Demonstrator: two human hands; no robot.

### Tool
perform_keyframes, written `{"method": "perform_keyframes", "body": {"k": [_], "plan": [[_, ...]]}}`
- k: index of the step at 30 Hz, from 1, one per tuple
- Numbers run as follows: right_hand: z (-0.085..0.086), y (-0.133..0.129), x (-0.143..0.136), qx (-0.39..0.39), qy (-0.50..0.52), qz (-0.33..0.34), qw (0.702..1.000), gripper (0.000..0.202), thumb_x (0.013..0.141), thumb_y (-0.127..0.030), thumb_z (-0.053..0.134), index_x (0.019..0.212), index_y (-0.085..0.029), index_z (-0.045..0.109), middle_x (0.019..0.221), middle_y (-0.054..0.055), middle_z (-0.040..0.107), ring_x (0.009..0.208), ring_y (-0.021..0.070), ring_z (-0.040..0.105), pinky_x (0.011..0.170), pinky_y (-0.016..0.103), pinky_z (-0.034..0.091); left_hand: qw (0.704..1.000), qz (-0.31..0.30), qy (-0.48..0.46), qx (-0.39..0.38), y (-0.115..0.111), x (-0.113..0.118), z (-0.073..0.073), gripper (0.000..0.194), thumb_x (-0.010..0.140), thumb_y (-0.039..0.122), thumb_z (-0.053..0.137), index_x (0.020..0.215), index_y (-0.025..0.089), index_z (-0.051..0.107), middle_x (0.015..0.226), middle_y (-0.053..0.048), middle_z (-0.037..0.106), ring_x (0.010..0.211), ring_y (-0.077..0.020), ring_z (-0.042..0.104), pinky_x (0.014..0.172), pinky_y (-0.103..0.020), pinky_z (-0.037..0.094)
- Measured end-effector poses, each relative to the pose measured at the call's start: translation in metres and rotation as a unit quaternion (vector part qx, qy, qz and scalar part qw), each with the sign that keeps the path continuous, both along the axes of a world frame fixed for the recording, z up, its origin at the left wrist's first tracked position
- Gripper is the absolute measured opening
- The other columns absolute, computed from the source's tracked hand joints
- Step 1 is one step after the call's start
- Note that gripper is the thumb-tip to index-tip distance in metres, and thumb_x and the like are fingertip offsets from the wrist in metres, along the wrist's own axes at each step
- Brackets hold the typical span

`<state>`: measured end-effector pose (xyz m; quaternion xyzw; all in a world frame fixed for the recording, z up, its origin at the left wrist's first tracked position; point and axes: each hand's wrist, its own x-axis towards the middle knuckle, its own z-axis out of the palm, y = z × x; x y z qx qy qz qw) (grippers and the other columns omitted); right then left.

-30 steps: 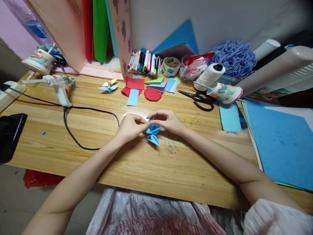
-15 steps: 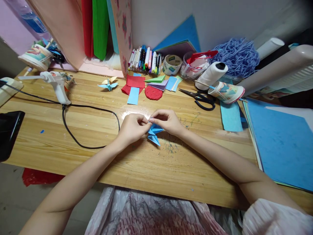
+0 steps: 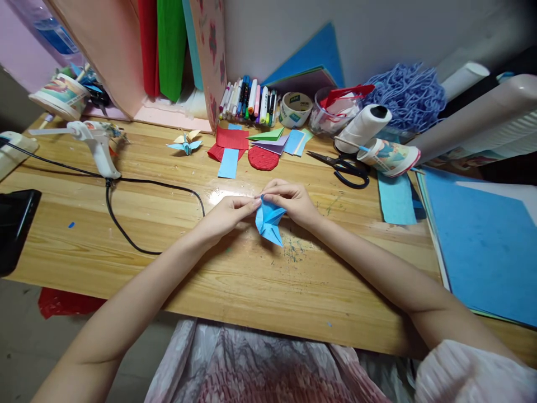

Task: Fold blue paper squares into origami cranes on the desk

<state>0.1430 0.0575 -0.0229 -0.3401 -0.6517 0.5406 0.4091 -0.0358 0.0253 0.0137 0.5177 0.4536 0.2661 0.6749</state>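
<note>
A folded piece of blue origami paper [image 3: 269, 223] hangs between my two hands, just over the wooden table [image 3: 260, 291]. My left hand [image 3: 230, 214] pinches its upper left edge between thumb and fingers. With thumb and fingertips, my right hand [image 3: 293, 202] grips the top right of the same paper. Pointed flaps fan out below the fingers, toward the lower right. The fingers cover the paper's top edge. Farther back lies a small folded paper crane [image 3: 185, 143] in cream and light blue.
Black scissors [image 3: 342, 167], red and blue paper pieces [image 3: 227, 163] and a tape roll [image 3: 296, 109] lie behind my hands. A white glue gun [image 3: 97, 146] with a looping cord stands left. Blue sheets [image 3: 490, 240] are stacked right; a paper cup [image 3: 390, 157] lies tipped.
The blue paper has been turned and lifted slightly, so more of its broad face shows. My right hand's fingers have shifted up and spread along it; the left fingers have straightened.
</note>
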Motion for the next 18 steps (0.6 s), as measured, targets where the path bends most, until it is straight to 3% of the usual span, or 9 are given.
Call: {"method": "perform_keyframes", "body": {"k": [4, 7, 13, 18], "plan": [[0.0004, -0.0051, -0.0005, 0.048, -0.017, -0.01, 0.999, 0.013, 0.079, -0.034, 0.065, 0.083, -0.026, 0.075, 0.078, 0.002, 0.063, 0.074, 0.0123, 0.057, 0.067, 0.026, 0.046, 1.0, -0.001, 0.006, 0.006, -0.0013, 0.0009, 0.0001, 0.042, 0.073, 0.05, 0.062, 0.052, 0.015, 0.054, 0.047, 0.005, 0.039, 0.045, -0.0061, 0.033, 0.045, -0.02, 0.026], [0.0001, -0.0076, -0.002, 0.061, -0.015, -0.021, 0.998, 0.012, 0.08, -0.031, 0.064, 0.084, -0.026, 0.075, 0.077, 0.001, 0.061, 0.073, 0.0117, 0.057, 0.066, 0.025, 0.045, 0.999, 0.007, 0.011, 0.029, -0.0016, 0.0017, -0.0002, 0.043, 0.074, 0.049, 0.062, 0.05, 0.015, 0.052, 0.045, 0.006, 0.034, 0.044, -0.0056, 0.029, 0.044, -0.02, 0.023], [0.0024, -0.0092, -0.0035, 0.054, -0.015, -0.036, 0.998, 0.015, 0.081, -0.035, 0.063, 0.083, -0.026, 0.075, 0.074, 0.002, 0.059, 0.07, 0.0116, 0.055, 0.063, 0.025, 0.043, 0.995, 0.017, 0.041, 0.089, -0.001, 0.0038, -0.0034, 0.041, 0.076, 0.047, 0.058, 0.053, 0.014, 0.057, 0.046, 0.005, 0.037, 0.045, -0.0059, 0.03, 0.047, -0.02, 0.026], [0.0025, -0.0093, -0.0039, 0.053, -0.021, -0.047, 0.997, 0.019, 0.081, -0.039, 0.062, 0.082, -0.025, 0.075, 0.07, 0.001, 0.056, 0.067, 0.0111, 0.052, 0.061, 0.025, 0.042, 0.988, 0.07, 0.061, 0.127, -0.004, 0.009, -0.0068, 0.036, 0.075, 0.045, 0.059, 0.06, 0.012, 0.062, 0.051, 0.004, 0.043, 0.049, -0.0067, 0.034, 0.049, -0.02, 0.029]]}}
